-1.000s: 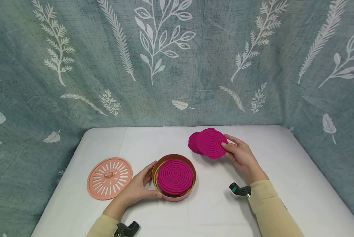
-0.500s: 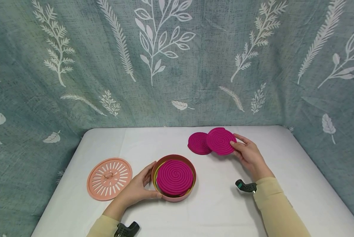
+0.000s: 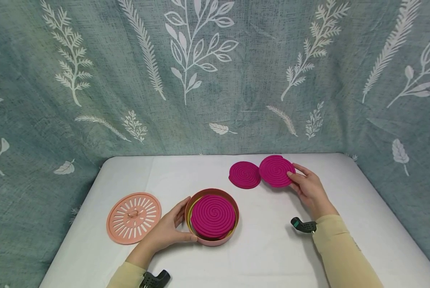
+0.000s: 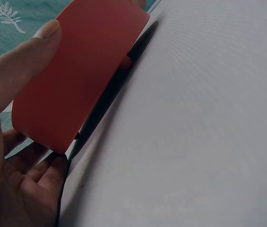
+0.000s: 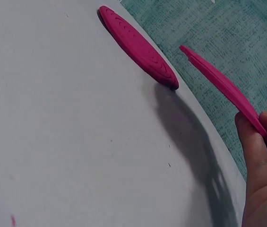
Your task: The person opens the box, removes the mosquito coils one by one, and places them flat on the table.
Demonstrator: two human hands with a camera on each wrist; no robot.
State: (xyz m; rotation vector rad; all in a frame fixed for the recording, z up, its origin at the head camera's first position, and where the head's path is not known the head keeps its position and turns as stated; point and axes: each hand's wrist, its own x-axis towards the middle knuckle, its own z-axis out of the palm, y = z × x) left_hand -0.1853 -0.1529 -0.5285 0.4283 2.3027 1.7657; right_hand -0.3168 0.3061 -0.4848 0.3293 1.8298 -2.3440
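Right hand (image 3: 309, 190) has a pink coaster (image 3: 277, 171) pinched by its right edge, thumb on the top face, fingers beneath. Coaster is up off the table (image 3: 262, 256), over its far right part, near the far edge. Round disc, so no long axis; spiral face up, tilted toward the head camera. Right wrist view gets it nearly edge-on, free edge pointing away from the hand, shadow on the table below

Second coaster (image 3: 244, 175) lies flat just left of it, spiral up. They meet edge to edge in the head view, but the right wrist view shows a gap

Bowl (image 3: 208, 192) sits upright nearer the person, left hand (image 3: 168, 230) grasping its left side, thumb at the near wall. Inside: spiral pink coaster (image 3: 213, 216) on top, another pink edge just under it, count unclear. Yellow band (image 3: 189, 212) inside the wall, can't tell what it is

Slotted lid (image 3: 133, 218) flat on the table, left of the bowl, ring handle up
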